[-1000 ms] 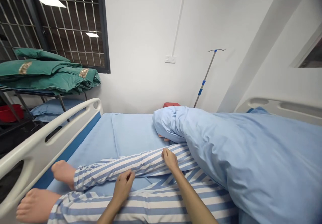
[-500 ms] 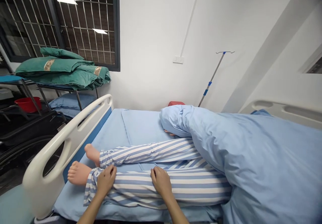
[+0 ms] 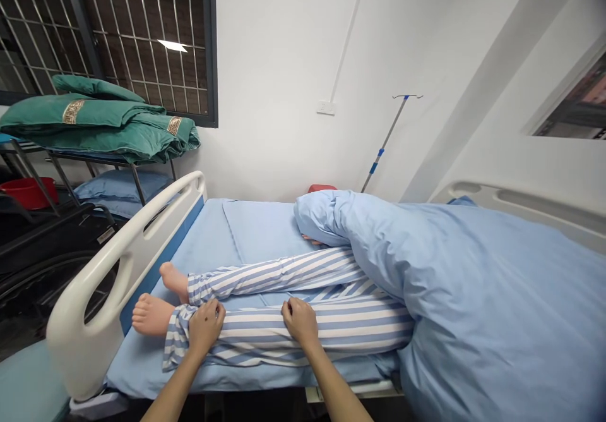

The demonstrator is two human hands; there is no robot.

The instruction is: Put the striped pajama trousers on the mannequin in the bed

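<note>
Both hands on striped trousers (image 3: 265,330) — L (image 3: 206,327) nr cuff, R (image 3: 300,322) mid-leg.

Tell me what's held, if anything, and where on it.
Cannot be told: left grip is over the near striped trouser leg by its cuff, right grip farther up; finger contact hidden.

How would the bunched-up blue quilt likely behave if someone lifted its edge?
The quilt would probably be floppy, since it sags into soft folds over the striped trousers. Its puffy bulk suggests it is fairly light for its size, though awkward to lift whole, as it spreads past the picture's edge.
</note>
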